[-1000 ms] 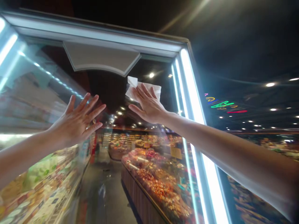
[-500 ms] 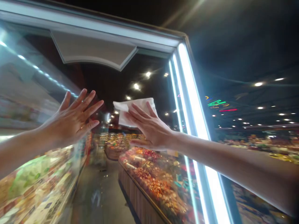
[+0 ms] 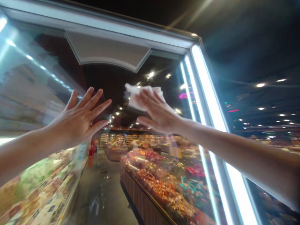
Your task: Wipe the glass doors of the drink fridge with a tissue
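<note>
My left hand is spread out with its fingers apart, seemingly resting flat against a large glass pane. Nothing is in it. To its right, my right hand presses a crumpled white cloth against the same pane, palm toward the glass. The cloth sticks out beyond the fingertips on the left and along the top. Motion blurs the right fingers, and part of the cloth is hidden beneath them.
Bright light tubes run down the pane's right side, under a pale top frame. A grey curved-edge panel shows near the top. Through or in the glass appear an aisle floor, a bin of colourful packets and shelved goods.
My right hand and the cloth have moved up the pane, and the cloth is more bunched. The view has shifted a little; my left hand remains spread.
</note>
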Demonstrator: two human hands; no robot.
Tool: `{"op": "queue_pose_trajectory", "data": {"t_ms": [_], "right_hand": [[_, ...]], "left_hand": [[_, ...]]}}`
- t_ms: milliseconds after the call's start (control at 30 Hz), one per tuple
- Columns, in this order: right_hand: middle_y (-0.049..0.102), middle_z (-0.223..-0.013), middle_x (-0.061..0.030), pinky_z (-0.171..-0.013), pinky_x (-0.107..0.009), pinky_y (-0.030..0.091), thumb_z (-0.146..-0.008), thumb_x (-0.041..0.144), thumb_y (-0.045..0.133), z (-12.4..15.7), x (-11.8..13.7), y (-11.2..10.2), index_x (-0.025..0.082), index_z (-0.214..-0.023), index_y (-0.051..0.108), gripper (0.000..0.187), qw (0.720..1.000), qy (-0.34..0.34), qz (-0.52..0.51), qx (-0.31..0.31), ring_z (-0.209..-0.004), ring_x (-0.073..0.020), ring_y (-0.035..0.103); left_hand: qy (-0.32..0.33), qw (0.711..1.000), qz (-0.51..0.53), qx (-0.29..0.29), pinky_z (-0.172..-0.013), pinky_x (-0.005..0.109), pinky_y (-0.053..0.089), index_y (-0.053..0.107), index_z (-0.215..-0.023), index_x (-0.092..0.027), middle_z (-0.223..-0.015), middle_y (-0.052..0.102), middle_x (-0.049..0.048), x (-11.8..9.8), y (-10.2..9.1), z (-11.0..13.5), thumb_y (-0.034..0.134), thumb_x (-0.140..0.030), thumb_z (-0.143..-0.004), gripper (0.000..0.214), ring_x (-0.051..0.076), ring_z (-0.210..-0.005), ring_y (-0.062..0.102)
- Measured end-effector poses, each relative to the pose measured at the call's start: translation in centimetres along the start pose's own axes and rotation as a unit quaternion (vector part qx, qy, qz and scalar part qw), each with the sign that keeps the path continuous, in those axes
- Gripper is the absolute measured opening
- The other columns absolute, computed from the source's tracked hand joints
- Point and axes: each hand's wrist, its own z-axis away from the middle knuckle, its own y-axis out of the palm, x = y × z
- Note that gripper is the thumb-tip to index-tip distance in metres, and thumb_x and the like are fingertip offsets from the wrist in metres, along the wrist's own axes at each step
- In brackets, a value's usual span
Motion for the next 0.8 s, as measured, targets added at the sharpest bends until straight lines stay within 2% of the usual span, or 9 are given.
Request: {"op": "queue_pose_trajectory", "data": {"t_ms": [67, 100, 267, 300, 433, 467, 600, 633, 800], "right_hand": [[0.003, -0.174, -0.0079, -0.131, -0.063, -0.001, -0.096, 0.080, 0.021, -2.5, 0.4, 0.1, 0.019, -0.166, 0.007, 0.094, 0.994, 0.099, 0.002, -0.045, -0.161, -0.0326, -0.007], [0.003, -0.174, -0.0083, -0.130, -0.064, 0.000, -0.095, 0.081, 0.022, -3.4, 1.3, 0.4, 0.018, -0.166, 0.007, 0.096, 0.994, 0.098, -0.001, -0.052, -0.161, -0.0333, -0.007], [0.011, -0.174, -0.0098, -0.133, -0.055, 0.003, -0.088, 0.089, 0.033, -6.4, 8.3, 2.5, 0.018, -0.166, 0.013, 0.108, 0.990, -0.141, -0.017, 0.019, -0.162, -0.0290, 0.001], [0.010, -0.174, -0.0104, -0.133, -0.055, 0.003, -0.089, 0.088, 0.031, -7.4, 8.8, 2.6, 0.017, -0.166, 0.013, 0.106, 0.991, -0.132, -0.015, 0.020, -0.162, -0.0289, 0.001], [0.002, -0.174, -0.0152, -0.131, -0.060, -0.002, -0.094, 0.084, 0.021, -12.0, 10.0, 2.5, 0.010, -0.165, 0.010, 0.103, 0.998, 0.046, 0.002, -0.030, -0.161, -0.0333, -0.005], [0.002, -0.174, -0.0154, -0.131, -0.060, -0.002, -0.093, 0.085, 0.021, -12.8, 11.0, 2.7, 0.010, -0.165, 0.011, 0.105, 0.998, 0.045, 0.000, -0.031, -0.161, -0.0340, -0.006], [0.011, -0.174, -0.0097, -0.132, -0.056, 0.000, -0.090, 0.087, 0.032, -15.2, 16.2, 4.2, 0.018, -0.165, 0.015, 0.104, 0.988, -0.149, -0.027, 0.019, -0.162, -0.0302, 0.001], [0.012, -0.174, -0.0084, -0.133, -0.056, 0.001, -0.090, 0.086, 0.033, -16.2, 17.0, 4.3, 0.020, -0.165, 0.015, 0.102, 0.986, -0.164, -0.028, 0.021, -0.162, -0.0296, 0.003], [0.000, -0.175, -0.0128, -0.130, -0.061, -0.005, -0.093, 0.084, 0.020, -21.7, 18.7, 4.2, 0.014, -0.166, 0.009, 0.101, 0.999, 0.038, 0.000, -0.015, -0.161, -0.0356, -0.007]], "left_hand": [[-0.012, 1.000, -0.004, 0.012, -0.126, 0.070, 0.009, 0.013, -0.162, -0.037, -0.174, 0.013, 0.0083, 1.6, -0.4, 1.0, 0.035, -0.061, -0.101, 0.069, 0.036, -0.160, 0.008], [-0.018, 1.000, -0.007, 0.015, -0.125, 0.070, 0.009, 0.013, -0.162, -0.037, -0.174, 0.013, 0.0087, 2.5, -0.6, 1.6, 0.035, -0.061, -0.101, 0.070, 0.036, -0.160, 0.009], [-0.033, 0.999, -0.027, 0.006, -0.125, 0.071, 0.012, 0.012, -0.162, -0.037, -0.174, 0.014, 0.0065, 6.7, -1.2, 4.8, 0.027, -0.055, -0.104, 0.063, 0.034, -0.160, 0.009], [-0.037, 0.999, -0.027, 0.009, -0.125, 0.071, 0.012, 0.011, -0.162, -0.038, -0.174, 0.014, 0.0063, 7.6, -1.4, 5.4, 0.027, -0.056, -0.104, 0.063, 0.035, -0.160, 0.009], [-0.062, 0.997, -0.017, 0.041, -0.124, 0.074, 0.008, 0.013, -0.162, -0.036, -0.175, 0.009, 0.0070, 11.1, -2.4, 8.1, 0.026, -0.060, -0.103, 0.066, 0.038, -0.159, 0.004], [-0.074, 0.996, -0.014, 0.048, -0.124, 0.074, 0.007, 0.013, -0.163, -0.035, -0.175, 0.008, 0.0067, 11.9, -2.7, 8.8, 0.024, -0.061, -0.102, 0.066, 0.038, -0.159, 0.003], [-0.110, 0.992, -0.010, 0.066, -0.125, 0.071, 0.002, 0.016, -0.163, -0.032, -0.175, 0.005, 0.0053, 14.6, -3.6, 11.6, 0.017, -0.061, -0.103, 0.067, 0.036, -0.160, -0.002], [-0.113, 0.991, -0.009, 0.068, -0.125, 0.070, 0.001, 0.016, -0.163, -0.032, -0.175, 0.004, 0.0052, 15.2, -3.7, 12.2, 0.017, -0.061, -0.103, 0.067, 0.037, -0.159, -0.002], [-0.150, 0.986, -0.001, 0.071, -0.125, 0.070, -0.001, 0.011, -0.163, -0.037, -0.175, -0.003, 0.0023, 18.3, -4.2, 14.9, 0.022, -0.060, -0.103, 0.065, 0.040, -0.158, -0.007]]}}
